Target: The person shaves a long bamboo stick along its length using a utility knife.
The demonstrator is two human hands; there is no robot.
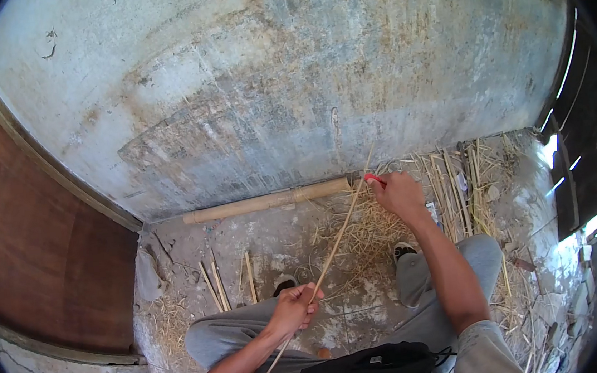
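My left hand [297,309] is closed around a long thin strip [340,241], which looks like bamboo or wood. The strip runs diagonally from the bottom of the view up toward the wall. Near its upper part, my right hand [396,193] grips a small red-handled tool [374,178] whose tip touches or lies very close to the strip. The tool's blade, if there is one, is too small to make out. Both hands are above my bent knees in grey trousers.
A thick bamboo pole [264,204] lies along the base of the stained wall [288,79]. Cut strips [455,193] and shavings [375,233] litter the floor. A brown panel [44,232] stands left; a black bag [370,372] rests at my lap.
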